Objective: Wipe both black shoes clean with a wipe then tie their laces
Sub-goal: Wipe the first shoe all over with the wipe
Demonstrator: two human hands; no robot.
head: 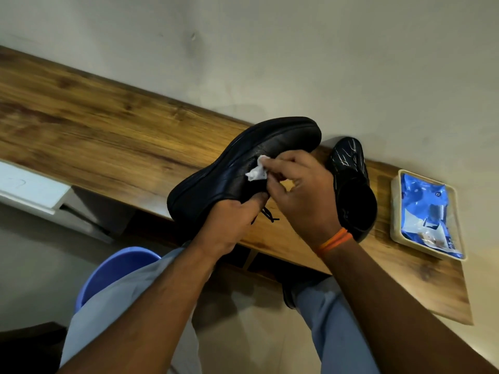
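Observation:
My left hand (232,225) grips a black shoe (229,168) by its opening and holds it tilted on its side above the wooden shelf (108,136), toe pointing up and right. My right hand (302,190) pinches a crumpled white wipe (256,171) and presses it against the shoe's side. A loose black lace (270,215) hangs under the held shoe. The second black shoe (351,184) stands on the shelf just right of my right hand, streaked with pale marks on its toe.
A cream tray (394,211) with a blue wipes packet (424,211) sits on the shelf's right end. The wall runs close behind the shelf. A blue bucket (113,268) stands on the floor beside my knees. A white drawer unit (29,187) juts out at left.

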